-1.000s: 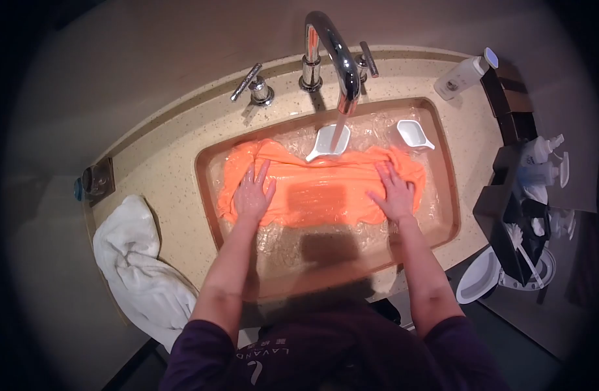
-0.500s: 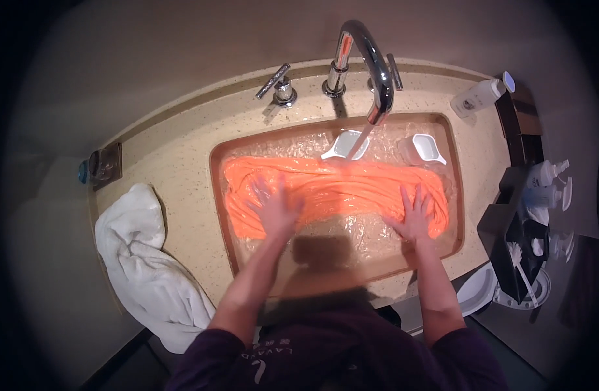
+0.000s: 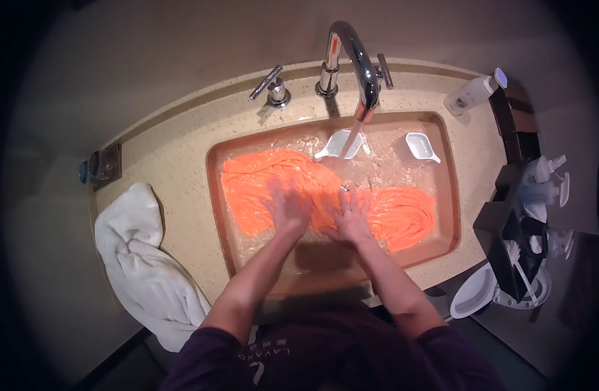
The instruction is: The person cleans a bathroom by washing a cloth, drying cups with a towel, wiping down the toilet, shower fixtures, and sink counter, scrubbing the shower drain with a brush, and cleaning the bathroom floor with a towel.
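A wet bright orange cloth lies spread across the water in the rectangular sink. It narrows toward the middle, where both hands rest. My left hand presses on its left half with the fingers apart, slightly blurred. Close by, my right hand lies on the cloth near its centre, fingers spread. Water runs from the chrome faucet past a white scoop-like cup at the sink's back. Another white cup with a handle sits at the back right.
A white towel drapes over the counter's left side. A chrome tap handle stands behind the sink. At the right are a white bottle, a black caddy with spray bottles, and a brush. A dark glass holder is far left.
My right hand has moved left from the cloth's right end to its middle. The cloth has bunched toward the centre and its right part has shifted nearer to me. My left hand moved slightly right.
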{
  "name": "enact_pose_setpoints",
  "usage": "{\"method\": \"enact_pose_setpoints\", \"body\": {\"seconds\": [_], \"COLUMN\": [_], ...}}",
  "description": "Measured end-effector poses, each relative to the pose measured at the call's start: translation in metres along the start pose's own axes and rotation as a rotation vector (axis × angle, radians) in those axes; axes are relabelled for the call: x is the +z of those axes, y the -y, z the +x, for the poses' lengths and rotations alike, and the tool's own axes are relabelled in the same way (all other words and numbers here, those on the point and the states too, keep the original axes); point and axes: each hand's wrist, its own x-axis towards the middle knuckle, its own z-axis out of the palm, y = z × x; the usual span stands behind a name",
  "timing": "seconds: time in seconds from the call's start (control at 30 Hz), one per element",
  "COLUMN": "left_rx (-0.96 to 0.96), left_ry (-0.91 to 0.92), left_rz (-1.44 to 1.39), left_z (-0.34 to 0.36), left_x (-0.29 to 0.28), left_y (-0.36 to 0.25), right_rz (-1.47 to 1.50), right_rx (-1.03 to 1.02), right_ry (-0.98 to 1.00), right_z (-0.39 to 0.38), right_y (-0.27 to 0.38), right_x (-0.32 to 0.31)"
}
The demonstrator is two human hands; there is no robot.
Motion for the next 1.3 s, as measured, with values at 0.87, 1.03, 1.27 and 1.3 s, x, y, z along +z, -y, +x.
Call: {"method": "enact_pose_setpoints", "body": {"seconds": [0.87,1.03,1.27,1.3], "left_rx": [0.191,-0.252,-0.167,-0.087], "left_ry": [0.468,0.218,0.011,-0.038], "left_rz": [-0.030,-0.177,-0.500,-0.600], "left_z": [-0.038,-0.029,-0.045,-0.051], "left_x": [-0.062,-0.029,-0.058,-0.062], "left_y": [0.063,0.064,0.057,0.053], "right_rz": [0.216,0.116,-0.075,0.081], "right_rx": [-0.055,-0.037,-0.282,-0.048], "right_ry": [0.173,-0.053,0.034,-0.024], "right_z": [-0.012,-0.020,0.013,0.020], "right_y": [-0.146,-0.012,-0.069,-0.077], "right_x": [0.001,-0.004,-0.002,0.004]}}
